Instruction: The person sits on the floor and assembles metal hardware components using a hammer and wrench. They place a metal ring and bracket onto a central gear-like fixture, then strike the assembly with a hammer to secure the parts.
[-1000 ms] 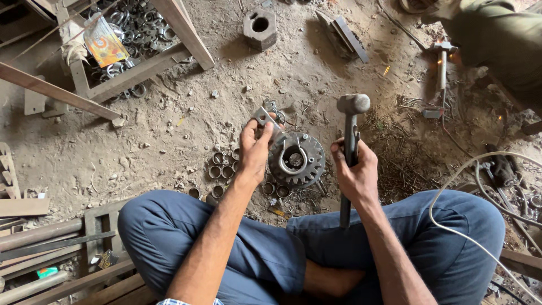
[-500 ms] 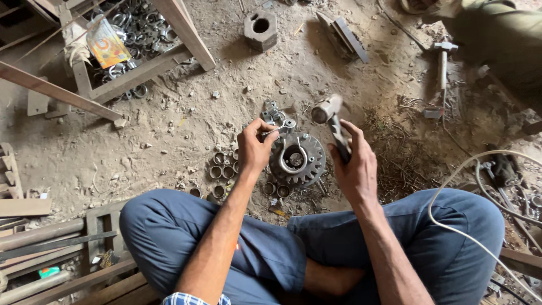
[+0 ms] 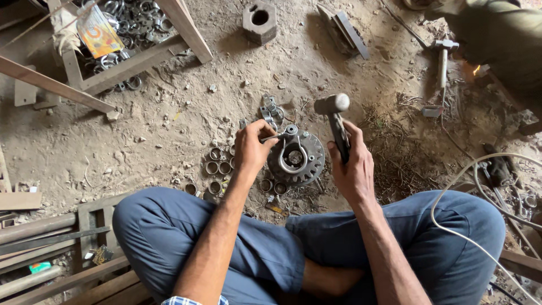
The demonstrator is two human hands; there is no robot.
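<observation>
The person sits cross-legged on the dirt floor [image 3: 141, 130], blue-trousered knees spread to either side. Just beyond the legs, the left hand [image 3: 251, 149] pinches a thin metal pin [image 3: 270, 137] between closed fingertips, its tip resting against the round toothed metal disc [image 3: 296, 158] that lies flat on the ground between the two hands. The right hand [image 3: 353, 169] is wrapped firmly around the dark handle of a hammer [image 3: 334, 116], whose head is raised and tilted above the disc's upper right edge. The risk looks plain: the left fingers sit very close to where a blow would land, so a stroke that lands off-centre could catch them, or send the pin skidding off the disc. The disc rests on loose grit and may shift under impact. Small metal rings [image 3: 217, 168] lie just left of the disc and could scatter. Farther off, a square block with a hole [image 3: 259, 22] and a wooden frame holding more rings [image 3: 135, 53] sit well apart; another person's sleeve [image 3: 497, 34] works at the upper right.
</observation>
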